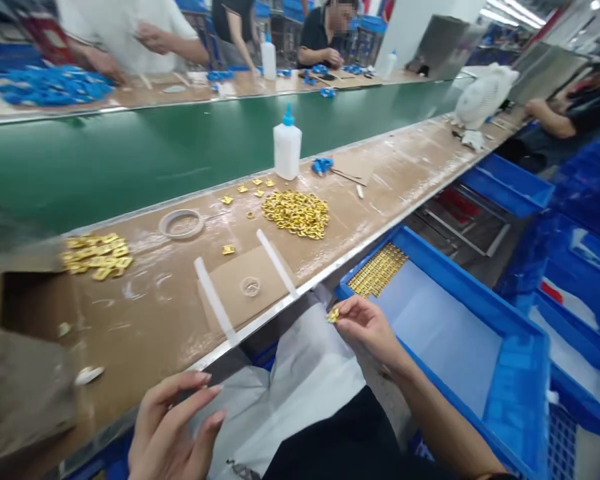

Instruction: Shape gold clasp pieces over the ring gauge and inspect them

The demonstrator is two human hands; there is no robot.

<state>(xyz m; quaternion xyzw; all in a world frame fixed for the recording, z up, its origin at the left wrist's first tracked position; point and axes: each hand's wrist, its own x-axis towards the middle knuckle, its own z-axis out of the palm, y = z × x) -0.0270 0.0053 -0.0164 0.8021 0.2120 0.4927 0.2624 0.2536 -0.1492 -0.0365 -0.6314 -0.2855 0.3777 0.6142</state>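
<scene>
My right hand [367, 327] pinches a small gold-coloured metal piece [333, 315] between thumb and fingertips, over my lap near the table's front edge. My left hand [175, 423] is at the lower left, fingers spread and holding nothing. On the table, a cardboard sheet [235, 310] taped with white strips bears a small round clear dish [251, 287]. Behind it is a heap of gold rings [296, 213], with a few gold pieces [229, 250] lying singly nearby. More flat gold pieces [97, 255] form a pile at the left.
A blue tray [523, 347] at my right holds rows of gold pieces [379, 269] and a white sheet. A white bottle [287, 150] with blue tip and a tape roll [181, 224] stand on the table. Beyond runs a green conveyor belt [180, 143]; people sit across it.
</scene>
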